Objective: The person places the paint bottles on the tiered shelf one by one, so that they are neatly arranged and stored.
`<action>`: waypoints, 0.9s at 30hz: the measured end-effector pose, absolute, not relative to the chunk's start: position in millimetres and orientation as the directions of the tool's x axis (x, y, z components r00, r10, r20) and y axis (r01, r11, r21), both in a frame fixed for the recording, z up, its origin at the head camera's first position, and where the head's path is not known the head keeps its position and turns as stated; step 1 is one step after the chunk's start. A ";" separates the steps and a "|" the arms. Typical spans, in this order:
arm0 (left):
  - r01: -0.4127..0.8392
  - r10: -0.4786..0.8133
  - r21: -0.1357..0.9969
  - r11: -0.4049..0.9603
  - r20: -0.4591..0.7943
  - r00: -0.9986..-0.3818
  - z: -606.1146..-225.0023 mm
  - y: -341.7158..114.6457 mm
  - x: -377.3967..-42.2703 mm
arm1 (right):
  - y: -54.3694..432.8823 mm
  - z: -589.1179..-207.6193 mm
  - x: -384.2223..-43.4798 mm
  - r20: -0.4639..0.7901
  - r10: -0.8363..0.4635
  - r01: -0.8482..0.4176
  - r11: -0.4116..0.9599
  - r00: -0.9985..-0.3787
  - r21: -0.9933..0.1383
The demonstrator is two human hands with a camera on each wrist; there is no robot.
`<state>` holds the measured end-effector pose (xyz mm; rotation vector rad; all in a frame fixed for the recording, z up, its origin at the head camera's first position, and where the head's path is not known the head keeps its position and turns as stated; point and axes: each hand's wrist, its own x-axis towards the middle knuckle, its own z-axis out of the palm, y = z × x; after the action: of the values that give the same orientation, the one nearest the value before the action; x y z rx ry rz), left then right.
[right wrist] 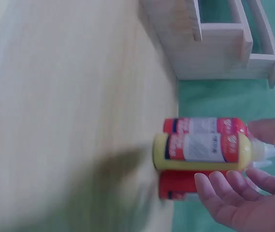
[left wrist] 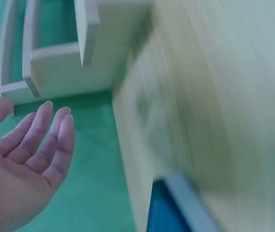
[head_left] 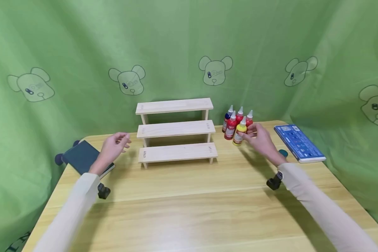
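A three-tier wooden stand (head_left: 176, 129) rises at the back of the bench (head_left: 182, 210). Just to its right stands a tight cluster of paint bottles with pointed white nozzles. The yellow bottle (right wrist: 202, 147) is upright at the front of this group, near the stand's right end; three red bottles (head_left: 230, 129) and a dark blue bottle (head_left: 225, 120) stand around and behind it. The right hand (head_left: 259, 139), to the right of the stand, is at the yellow bottle's upper part, thumb on one side and the loosely bent fingers spread apart on the other; whether it touches the bottle, I cannot tell. The left hand (head_left: 112, 147) hangs above the bench to the left of the stand, fingers relaxed and slightly bent, holding nothing. A dark notebook (head_left: 82, 156) lies farther left of the stand, beneath the left wrist. Well to the stand's right, beyond the bottles, lies a flat blue printed item (head_left: 299, 141). A green curtain (head_left: 173, 42) hangs behind the stand.
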<state>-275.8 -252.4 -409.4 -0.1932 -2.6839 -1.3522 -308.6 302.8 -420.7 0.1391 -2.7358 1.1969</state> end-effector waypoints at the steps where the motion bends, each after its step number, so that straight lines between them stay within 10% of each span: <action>1: 0.162 0.054 0.819 0.551 0.159 -0.986 -410.3 -249.5 -277.5 | 301.9 -423.0 -309.6 0.167 -0.015 -0.135 0.663 -0.986 -0.737; 27: -0.183 0.068 0.981 0.062 -0.187 -0.980 -405.9 -224.7 -307.1 | 289.1 -461.1 -328.4 0.300 0.149 -0.177 0.539 -0.942 -0.824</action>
<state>-307.1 -224.7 -405.9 0.1327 -2.4145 -2.2833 -328.4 289.1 -461.1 0.0228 -2.4456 1.3646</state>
